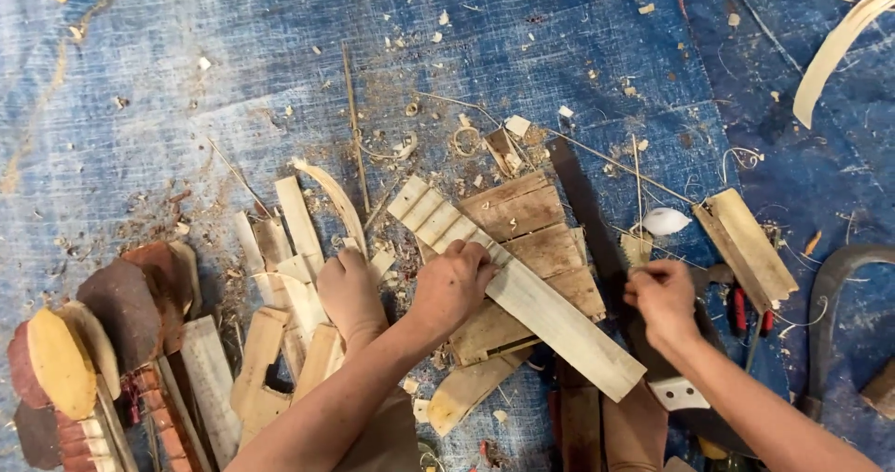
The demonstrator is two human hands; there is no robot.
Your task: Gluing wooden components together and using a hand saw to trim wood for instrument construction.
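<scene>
left grip: the left hand (454, 285) lies knuckles up with its fingers curled together, pressing down on the long pale wooden slat (522, 290) near its far-left end; whether the fingers wrap under it cannot be told.
right grip: the right hand (664, 297) is closed in a loose fist, thumb against the fingers; something thin may be pinched there, but it is too small to tell.
slat: it runs slanting from far left to near right, lying across a stack of brown wooden boards (531, 234).
foot: a bare foot (350, 293) rests just left of the left hand, on pale wood offcuts (280, 276).
right side: a flat wooden block (746, 246) lies to the right of the right hand, with a curved dark blade (834, 290) further right.
left side: reddish bark pieces (121, 309) are heaped at the near left.
ground: a blue tarp (186, 80) strewn with shavings and chips.
</scene>
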